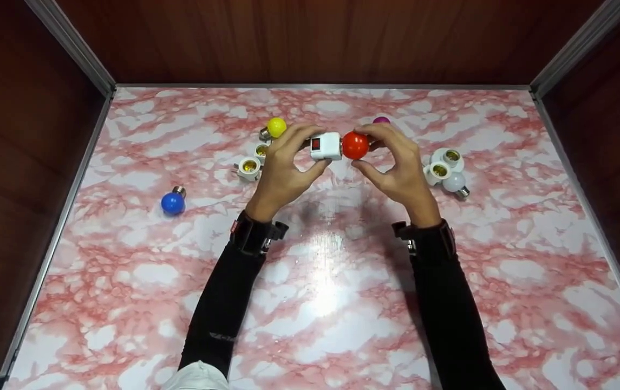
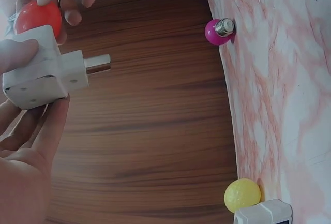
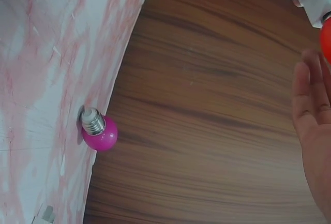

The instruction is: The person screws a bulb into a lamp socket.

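Thumb and fingers of my left hand (image 1: 284,170) grip a white plug-in lamp socket (image 1: 327,146) with a red switch. Its flat prongs stick out away from me in the left wrist view. On the right, my right hand (image 1: 400,165) pinches a red bulb (image 1: 356,145) between thumb and fingers. The bulb's metal base sits at the socket's mouth, mostly hidden there, with the two in line. Both are held up above the table. In the right wrist view only part of the red bulb (image 3: 326,39) shows at the edge.
A yellow bulb (image 1: 276,128) and white sockets (image 1: 249,168) lie behind my left hand. Farther left is a blue bulb (image 1: 173,203). A magenta bulb (image 3: 100,133) lies toward the back. White sockets (image 1: 438,171) and a white bulb (image 1: 454,182) cluster at right. Wooden walls (image 1: 310,43) enclose the marbled table.
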The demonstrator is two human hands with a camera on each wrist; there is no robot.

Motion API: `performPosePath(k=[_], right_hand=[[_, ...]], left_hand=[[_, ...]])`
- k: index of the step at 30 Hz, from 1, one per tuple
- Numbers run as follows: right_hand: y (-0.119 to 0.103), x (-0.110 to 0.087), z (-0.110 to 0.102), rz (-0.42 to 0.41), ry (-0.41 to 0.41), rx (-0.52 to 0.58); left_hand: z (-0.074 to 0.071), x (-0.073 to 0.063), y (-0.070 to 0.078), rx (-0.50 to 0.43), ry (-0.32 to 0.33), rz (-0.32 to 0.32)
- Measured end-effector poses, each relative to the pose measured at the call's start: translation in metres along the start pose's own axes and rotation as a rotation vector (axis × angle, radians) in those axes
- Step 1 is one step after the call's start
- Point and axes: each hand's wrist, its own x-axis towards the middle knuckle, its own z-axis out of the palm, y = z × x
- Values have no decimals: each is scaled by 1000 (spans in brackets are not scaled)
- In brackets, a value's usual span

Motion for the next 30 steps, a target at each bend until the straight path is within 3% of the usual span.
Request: performPosePath(k=[5, 23, 30], right_hand=[[-1, -1, 0, -4, 4, -4], [3, -1, -2, 54, -75, -44], [3, -2, 0, 67, -73, -54]], left_hand=[[0, -1, 0, -13, -10, -10], [-2, -2, -1, 97, -46, -9], [0, -4, -2, 75, -70, -62]])
